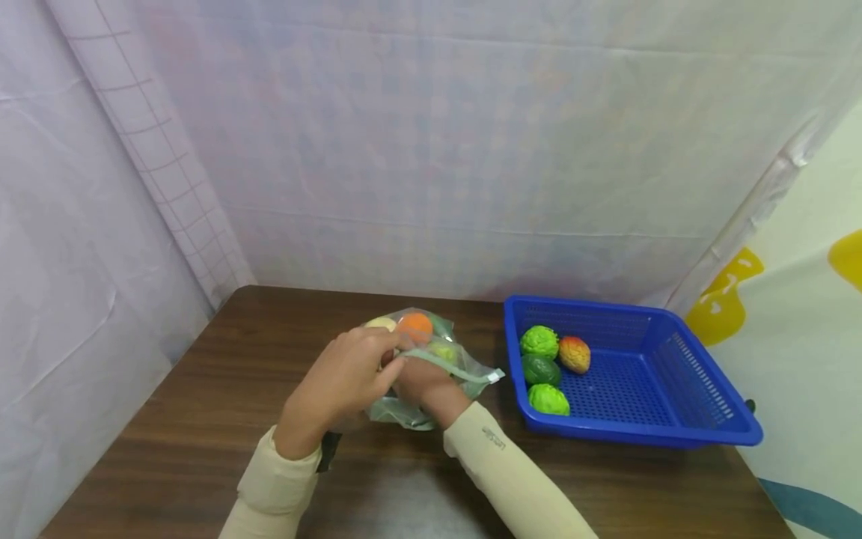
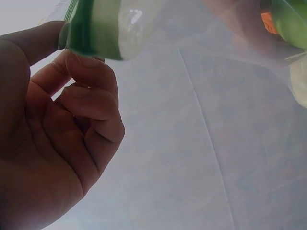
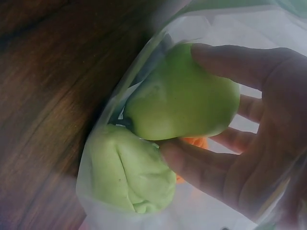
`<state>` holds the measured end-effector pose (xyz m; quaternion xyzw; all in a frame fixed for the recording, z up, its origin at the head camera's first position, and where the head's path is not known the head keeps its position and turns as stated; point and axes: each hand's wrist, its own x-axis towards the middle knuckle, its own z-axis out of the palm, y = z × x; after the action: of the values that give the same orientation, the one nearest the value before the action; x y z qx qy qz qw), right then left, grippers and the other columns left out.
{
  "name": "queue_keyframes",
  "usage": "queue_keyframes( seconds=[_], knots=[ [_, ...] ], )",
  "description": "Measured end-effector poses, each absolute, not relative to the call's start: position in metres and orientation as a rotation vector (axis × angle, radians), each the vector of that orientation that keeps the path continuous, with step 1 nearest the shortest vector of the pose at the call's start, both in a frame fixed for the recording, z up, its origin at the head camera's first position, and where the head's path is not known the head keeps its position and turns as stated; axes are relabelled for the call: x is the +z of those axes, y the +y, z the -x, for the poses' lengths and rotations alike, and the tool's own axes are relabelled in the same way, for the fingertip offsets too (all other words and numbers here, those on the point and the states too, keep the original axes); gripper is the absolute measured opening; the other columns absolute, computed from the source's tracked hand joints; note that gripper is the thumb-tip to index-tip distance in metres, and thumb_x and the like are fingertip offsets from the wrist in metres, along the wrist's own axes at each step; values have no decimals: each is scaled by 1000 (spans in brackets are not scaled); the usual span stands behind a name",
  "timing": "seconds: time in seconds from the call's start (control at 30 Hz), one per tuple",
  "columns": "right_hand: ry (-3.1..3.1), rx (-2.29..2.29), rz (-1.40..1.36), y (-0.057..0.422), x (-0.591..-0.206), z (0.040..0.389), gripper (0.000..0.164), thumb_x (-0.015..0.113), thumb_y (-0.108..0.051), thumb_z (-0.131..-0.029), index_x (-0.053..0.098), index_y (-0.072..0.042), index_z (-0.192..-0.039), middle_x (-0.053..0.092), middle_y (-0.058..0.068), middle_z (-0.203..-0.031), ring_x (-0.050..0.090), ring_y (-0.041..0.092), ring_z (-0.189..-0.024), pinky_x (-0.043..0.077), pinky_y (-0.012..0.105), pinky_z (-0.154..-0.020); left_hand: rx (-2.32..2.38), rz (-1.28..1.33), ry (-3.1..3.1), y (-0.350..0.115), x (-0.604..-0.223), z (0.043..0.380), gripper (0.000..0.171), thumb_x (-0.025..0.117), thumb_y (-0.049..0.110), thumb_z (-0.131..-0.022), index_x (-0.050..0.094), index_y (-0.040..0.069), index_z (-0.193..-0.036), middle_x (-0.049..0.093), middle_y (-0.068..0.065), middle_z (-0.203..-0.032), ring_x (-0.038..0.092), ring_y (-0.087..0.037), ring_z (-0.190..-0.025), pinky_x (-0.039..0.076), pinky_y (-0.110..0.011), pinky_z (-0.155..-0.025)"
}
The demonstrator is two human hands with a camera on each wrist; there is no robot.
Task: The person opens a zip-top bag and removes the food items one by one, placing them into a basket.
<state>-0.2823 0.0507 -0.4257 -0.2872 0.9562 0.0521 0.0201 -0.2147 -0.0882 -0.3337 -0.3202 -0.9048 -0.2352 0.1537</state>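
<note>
A clear zip bag [image 1: 407, 412] with a green closure strip lies on the table, and fruit and vegetables show through it. My left hand [image 1: 346, 367] pinches the bag's rim between thumb and fingers; the green strip [image 2: 84, 28] shows at the fingertips in the left wrist view. My right hand [image 3: 259, 120] reaches inside the bag, its thumb and fingers around a smooth green pear [image 3: 184, 96]. Beside the pear sits a pale green, creased chayote [image 3: 129, 172]. An orange [image 1: 415, 327] lies at the bag's far side, next to a pale yellowish piece [image 1: 381, 323].
A blue plastic basket [image 1: 633, 433] stands right of the bag. At its left end are two bright green leafy heads [image 1: 539, 341], a dark green avocado [image 1: 541, 370] and a red-yellow mango [image 1: 575, 354]. Pale sheets [image 1: 438, 150] hang behind the brown table [image 1: 202, 419].
</note>
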Motion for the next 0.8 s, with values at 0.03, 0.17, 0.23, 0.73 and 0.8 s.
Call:
queue_keyframes(
  seconds=[0.03,0.17,0.23,0.73,0.8],
  knots=[
    [2963,168,887,51,-426,283,21,63,-16,-92,71,-15,-111,71,-3,-114,61,14,-109,48,27,-101,-675,917,-2595,-88,-334,215,12,67,12,-92,76,14,-100,47,11,-65,37,-5,-55,32,-21,-50],
    [2961,135,840,51,-428,283,21,65,-15,-90,72,-14,-109,71,-3,-112,62,14,-106,49,27,-99,-671,918,-2588,-88,-336,215,10,68,12,-92,75,13,-98,47,11,-64,37,-5,-55,32,-21,-50],
    [2952,73,808,51,-428,283,22,65,-13,-89,72,-14,-110,71,-2,-113,63,13,-105,49,26,-98,-672,916,-2585,-88,-336,215,11,68,12,-91,76,13,-98,47,11,-63,38,-4,-55,33,-21,-50],
    [2878,-142,739,56,-416,274,22,70,-6,-81,68,-15,-100,67,-5,-94,58,10,-84,51,27,-84,-671,894,-2596,-88,-335,215,14,66,11,-90,77,13,-99,43,10,-61,35,-3,-54,30,-21,-48],
    [2879,-124,724,57,-412,271,19,70,-8,-81,68,-14,-99,66,-5,-93,57,10,-83,51,27,-84,-673,894,-2596,-88,-335,216,15,66,11,-90,77,13,-100,44,11,-62,36,-3,-55,31,-20,-48]
  ],
)
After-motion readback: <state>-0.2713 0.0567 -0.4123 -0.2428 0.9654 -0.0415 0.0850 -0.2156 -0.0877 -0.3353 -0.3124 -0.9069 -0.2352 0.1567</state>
